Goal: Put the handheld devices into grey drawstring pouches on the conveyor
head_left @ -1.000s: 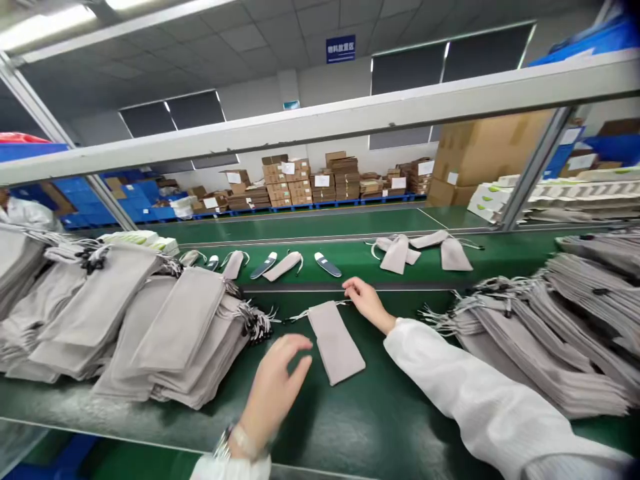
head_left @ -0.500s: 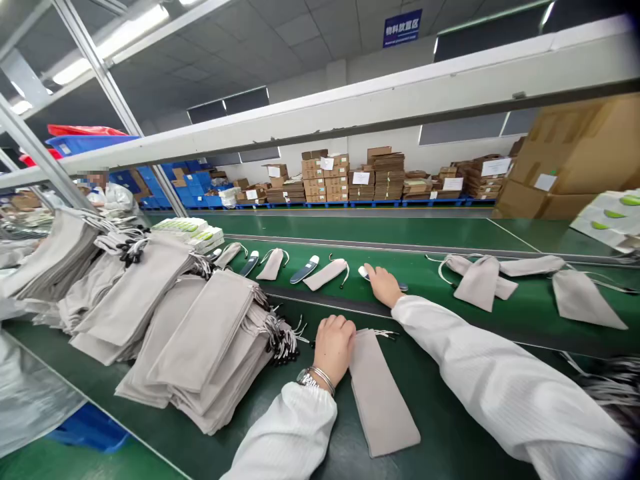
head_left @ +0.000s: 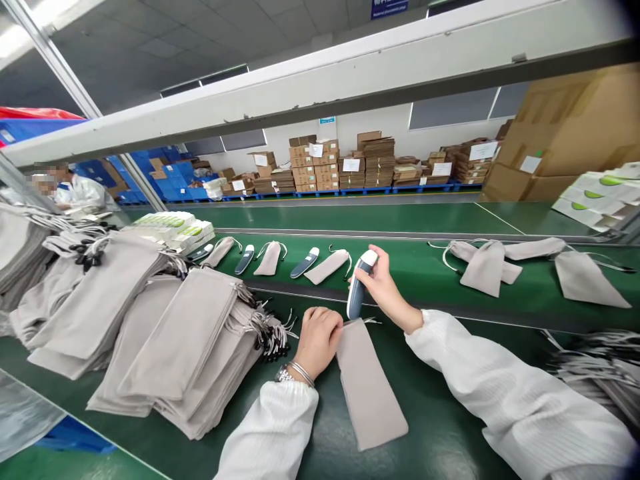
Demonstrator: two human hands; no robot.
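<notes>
Raised since the earlier frame: right grip (head_left: pixel 385 290), clenched around a white-and-navy plastic handheld device (head_left: pixel 357 285), holds it upright just above a flat grey fabric drawstring pouch (head_left: pixel 370 387). Left grip (head_left: pixel 320 340) curls at the pouch's mouth, apparently steadying it on the green tabletop (head_left: pixel 440 433); any pinch cannot be confirmed.

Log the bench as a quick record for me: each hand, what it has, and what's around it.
Left hand: at the mouth of a flat grey drawstring pouch
Right hand: holding a white-and-navy handheld device, tilted, just above the pouch mouth
Nearby: stacked grey pouches; green conveyor belt carrying devices and pouches
Background: co-worker; cartons on pallets
</notes>
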